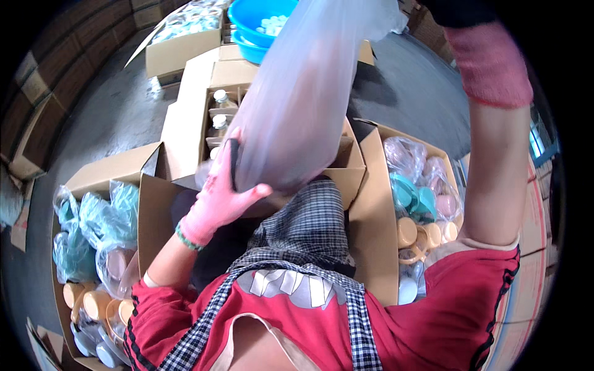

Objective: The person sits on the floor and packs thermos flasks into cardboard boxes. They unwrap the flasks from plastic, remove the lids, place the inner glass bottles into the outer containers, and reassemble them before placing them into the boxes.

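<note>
A large translucent plastic bag (297, 105) hangs upright in front of me, its lower part bulging with a pinkish tint. What lies inside or behind that film cannot be made out. My left hand (218, 201), in a pink glove with a dark palm, lies against the bag's lower left side. Its thumb sticks out to the right and the fingers point upward, apart from it. High at the upper right, my raised right hand (464, 12) wears a similar glove. Its fingers are cut off by the picture's edge near the bag's top.
Behind the bag stands a divided carton (207, 133) with white-capped glass bottles (221, 120). Open cartons flank me, holding bagged teal cups (102, 213) and peach-coloured lids (406, 232). Blue basins (247, 25) with small white pieces sit beyond, near another filled carton (179, 52).
</note>
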`<action>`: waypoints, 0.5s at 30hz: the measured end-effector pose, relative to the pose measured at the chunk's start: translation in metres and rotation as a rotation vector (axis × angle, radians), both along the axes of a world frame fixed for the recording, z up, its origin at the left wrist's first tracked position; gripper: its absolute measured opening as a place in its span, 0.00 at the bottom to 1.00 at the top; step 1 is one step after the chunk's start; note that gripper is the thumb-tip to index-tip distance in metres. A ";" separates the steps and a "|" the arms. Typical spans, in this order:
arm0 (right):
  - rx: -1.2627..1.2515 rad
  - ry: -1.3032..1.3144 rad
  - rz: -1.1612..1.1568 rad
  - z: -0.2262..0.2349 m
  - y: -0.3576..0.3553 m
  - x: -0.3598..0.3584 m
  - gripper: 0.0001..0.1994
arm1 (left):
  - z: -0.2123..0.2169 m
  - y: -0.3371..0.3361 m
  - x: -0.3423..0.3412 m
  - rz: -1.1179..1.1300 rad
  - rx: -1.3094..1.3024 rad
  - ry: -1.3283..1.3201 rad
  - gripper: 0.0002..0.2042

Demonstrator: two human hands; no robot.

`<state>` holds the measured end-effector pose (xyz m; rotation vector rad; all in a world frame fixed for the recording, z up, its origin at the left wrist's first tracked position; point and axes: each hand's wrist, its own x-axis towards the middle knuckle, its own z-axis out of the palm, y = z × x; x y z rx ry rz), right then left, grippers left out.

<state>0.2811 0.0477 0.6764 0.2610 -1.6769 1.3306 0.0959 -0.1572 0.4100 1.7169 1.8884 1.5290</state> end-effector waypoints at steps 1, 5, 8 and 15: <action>-0.007 -0.018 0.026 -0.001 -0.003 -0.006 0.14 | 0.002 -0.012 -0.003 -0.045 0.048 -0.091 0.49; -0.057 -0.086 0.166 -0.023 -0.014 -0.032 0.15 | -0.002 -0.019 -0.045 0.185 0.276 -0.093 0.41; -0.117 -0.172 0.241 -0.037 -0.038 -0.036 0.15 | -0.056 0.015 -0.024 -0.211 -0.120 -0.572 0.38; -0.389 -0.292 0.831 -0.113 -0.031 -0.033 0.18 | -0.123 -0.033 0.020 -0.235 -0.094 -0.047 0.44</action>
